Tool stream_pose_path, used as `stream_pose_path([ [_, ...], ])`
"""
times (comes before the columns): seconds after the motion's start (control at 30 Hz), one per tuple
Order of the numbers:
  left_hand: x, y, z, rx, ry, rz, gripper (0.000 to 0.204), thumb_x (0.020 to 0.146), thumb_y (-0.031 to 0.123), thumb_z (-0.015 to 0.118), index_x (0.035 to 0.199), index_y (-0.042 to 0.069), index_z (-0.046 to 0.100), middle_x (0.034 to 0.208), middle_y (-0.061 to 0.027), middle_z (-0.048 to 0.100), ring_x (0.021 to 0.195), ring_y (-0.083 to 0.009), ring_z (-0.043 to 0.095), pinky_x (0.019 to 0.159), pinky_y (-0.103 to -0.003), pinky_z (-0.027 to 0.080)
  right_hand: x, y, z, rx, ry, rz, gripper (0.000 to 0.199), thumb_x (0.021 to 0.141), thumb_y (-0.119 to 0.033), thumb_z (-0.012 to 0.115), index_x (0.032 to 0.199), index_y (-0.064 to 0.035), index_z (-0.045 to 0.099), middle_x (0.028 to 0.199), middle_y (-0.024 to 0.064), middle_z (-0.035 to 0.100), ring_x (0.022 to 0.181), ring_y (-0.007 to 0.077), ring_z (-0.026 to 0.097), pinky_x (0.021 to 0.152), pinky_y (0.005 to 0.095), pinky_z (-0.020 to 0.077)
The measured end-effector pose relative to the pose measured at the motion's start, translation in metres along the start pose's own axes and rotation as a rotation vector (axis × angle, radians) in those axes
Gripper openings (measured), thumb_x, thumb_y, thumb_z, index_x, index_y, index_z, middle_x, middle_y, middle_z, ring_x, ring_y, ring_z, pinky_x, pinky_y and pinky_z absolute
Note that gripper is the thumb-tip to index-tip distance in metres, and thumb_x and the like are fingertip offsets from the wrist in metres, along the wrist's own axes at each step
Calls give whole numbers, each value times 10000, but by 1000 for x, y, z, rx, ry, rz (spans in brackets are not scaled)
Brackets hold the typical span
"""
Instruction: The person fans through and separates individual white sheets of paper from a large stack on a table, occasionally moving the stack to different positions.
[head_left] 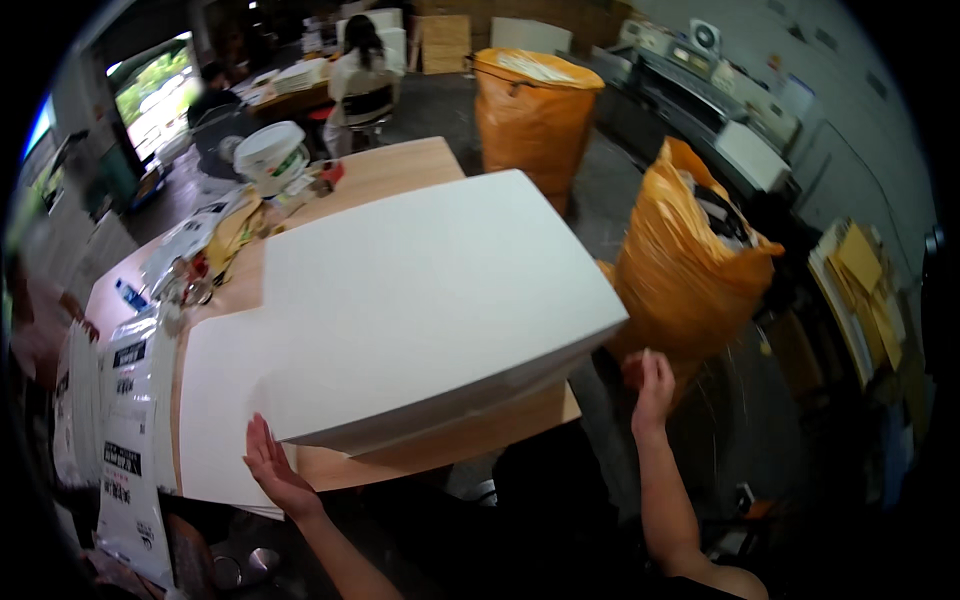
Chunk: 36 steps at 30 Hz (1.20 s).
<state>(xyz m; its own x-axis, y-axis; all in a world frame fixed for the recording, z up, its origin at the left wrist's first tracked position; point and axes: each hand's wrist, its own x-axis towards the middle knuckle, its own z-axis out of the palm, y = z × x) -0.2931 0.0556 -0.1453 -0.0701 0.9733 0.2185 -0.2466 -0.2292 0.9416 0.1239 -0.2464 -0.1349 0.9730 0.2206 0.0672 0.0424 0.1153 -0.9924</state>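
A large white block, which looks like a thick stack of big sheets (420, 300), lies at a slant across the wooden table. More white sheets (215, 400) lie lower at its left. My left hand (275, 465) is by the stack's near left corner, fingers stretched and palm turned toward it; I cannot tell whether it touches. Beyond the near right corner, my right hand (652, 388) is raised in the air, apart from the stack. Its fingers are loosely bent, with nothing seen in them.
The wooden table (400, 165) carries a white bucket (270, 155), clutter and a blue bottle (130, 295). Printed white bags (135, 420) lie at its left edge, near another person (45, 330). Orange sacks (535, 120) stand behind and right (690, 270). Seated people (365, 70) are far back.
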Motion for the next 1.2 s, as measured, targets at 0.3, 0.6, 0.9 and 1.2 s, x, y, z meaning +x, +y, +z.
stream_pose_path([
  [0.3, -1, 15, 76, 86, 133, 8, 586, 1085, 426, 289, 1487, 54, 497, 1485, -137, 526, 1333, -262, 522, 1106, -407, 412, 59, -26, 60, 39, -316, -82, 571, 1061, -419, 494, 1460, -11, 517, 1451, 156, 557, 1363, 261, 495, 1138, 365, 373],
  [0.6, 20, 0, 75, 141, 360, 70, 622, 1084, 417, 302, 1295, -52, 651, 1350, -161, 630, 1227, -284, 599, 1097, -391, 450, 58, -1, 81, 203, -248, -314, 451, 1065, -219, 445, 1414, 44, 555, 1409, 173, 597, 1281, 250, 561, 1090, 368, 424],
  [0.9, 18, 4, 92, 72, 478, 37, 677, 1075, 484, 293, 1282, -44, 663, 1243, -178, 683, 1102, -290, 663, 1004, -380, 525, 55, 2, 101, 337, -62, -120, 599, 1095, -398, 355, 1322, 102, 596, 1270, 186, 665, 1139, 250, 640, 988, 366, 488],
  [1.2, 20, 1, 90, 42, 423, 78, 678, 1076, 457, 294, 1234, -78, 679, 1205, -204, 690, 1087, -304, 662, 997, -389, 533, 56, 8, 101, 270, 21, -195, 608, 1107, -420, 337, 1320, 77, 613, 1255, 174, 674, 1126, 254, 645, 978, 370, 487],
])
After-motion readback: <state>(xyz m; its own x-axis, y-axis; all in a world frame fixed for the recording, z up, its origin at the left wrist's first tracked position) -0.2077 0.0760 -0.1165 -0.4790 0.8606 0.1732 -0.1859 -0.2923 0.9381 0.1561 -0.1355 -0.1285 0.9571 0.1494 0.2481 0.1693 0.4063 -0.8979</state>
